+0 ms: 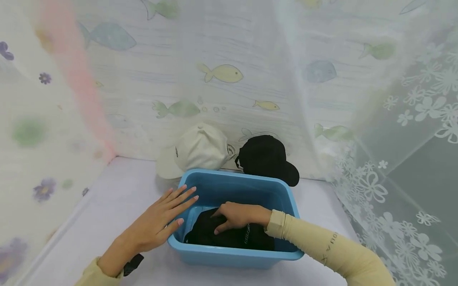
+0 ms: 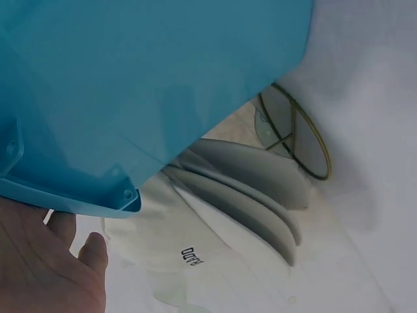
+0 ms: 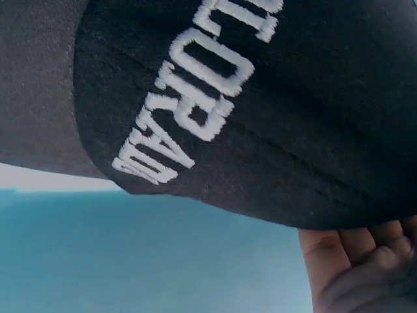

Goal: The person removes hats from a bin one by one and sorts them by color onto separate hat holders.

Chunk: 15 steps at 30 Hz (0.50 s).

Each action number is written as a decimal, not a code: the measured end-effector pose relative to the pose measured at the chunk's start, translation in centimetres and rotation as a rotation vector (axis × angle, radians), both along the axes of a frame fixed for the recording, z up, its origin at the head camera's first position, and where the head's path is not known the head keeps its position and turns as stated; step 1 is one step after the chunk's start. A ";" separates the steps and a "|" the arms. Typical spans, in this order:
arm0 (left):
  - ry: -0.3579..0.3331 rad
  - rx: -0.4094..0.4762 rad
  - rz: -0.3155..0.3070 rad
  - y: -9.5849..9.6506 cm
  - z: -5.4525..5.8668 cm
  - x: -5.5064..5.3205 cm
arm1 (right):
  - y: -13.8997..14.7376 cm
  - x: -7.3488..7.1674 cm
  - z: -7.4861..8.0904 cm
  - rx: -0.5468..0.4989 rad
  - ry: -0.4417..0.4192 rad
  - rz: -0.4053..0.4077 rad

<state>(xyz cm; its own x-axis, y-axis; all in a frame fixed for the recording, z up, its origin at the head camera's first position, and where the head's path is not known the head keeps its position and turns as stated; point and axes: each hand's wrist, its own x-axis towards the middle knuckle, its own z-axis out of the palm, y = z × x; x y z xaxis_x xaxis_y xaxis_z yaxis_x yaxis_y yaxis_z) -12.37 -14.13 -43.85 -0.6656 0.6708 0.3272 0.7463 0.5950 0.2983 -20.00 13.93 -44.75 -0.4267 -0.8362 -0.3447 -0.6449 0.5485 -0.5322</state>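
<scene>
A black baseball cap (image 1: pixel 211 234) with white embroidered letters lies inside the blue plastic bin (image 1: pixel 232 256). My right hand (image 1: pixel 237 216) reaches into the bin and grips the cap, thumb and fingers on its crown. The right wrist view shows the lettered cap (image 3: pixel 273 143) close up, with the right fingers (image 3: pixel 326 257) at its edge and their tips hidden. My left hand (image 1: pixel 157 220) rests on the bin's left rim, its fingers straight and spread over the inside.
Behind the bin stand off-white caps (image 1: pixel 202 149) and another black cap (image 1: pixel 264 157). In the left wrist view, several stacked brims (image 2: pixel 247 189) show beside a wire ring stand (image 2: pixel 313 143). A white cloth (image 1: pixel 136 186) covers the surface; patterned curtains (image 1: pixel 229 47) enclose it.
</scene>
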 end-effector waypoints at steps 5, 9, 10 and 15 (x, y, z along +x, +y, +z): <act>-0.015 0.018 0.005 0.0 -0.2 0.1 | 0.1 -0.1 0.4 -0.049 -0.045 0.007; -0.030 0.035 0.005 0.1 -0.2 0.2 | 0.3 -0.3 0.8 -0.096 -0.093 0.041; -0.036 0.036 0.006 0.1 -0.2 0.2 | 0.3 -0.5 1.0 -0.106 -0.107 0.055; -0.016 0.033 -0.004 0.0 -0.2 0.1 | 0.8 -0.6 2.0 -0.142 -0.130 0.076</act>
<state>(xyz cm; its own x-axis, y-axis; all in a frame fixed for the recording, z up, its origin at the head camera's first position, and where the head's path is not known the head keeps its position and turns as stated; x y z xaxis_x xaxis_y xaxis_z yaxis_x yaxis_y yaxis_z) -12.31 -14.09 -44.07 -0.6682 0.6625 0.3385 0.7437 0.5817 0.3294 -20.58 14.73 -42.76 -0.3201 -0.9084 -0.2688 -0.6025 0.4142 -0.6822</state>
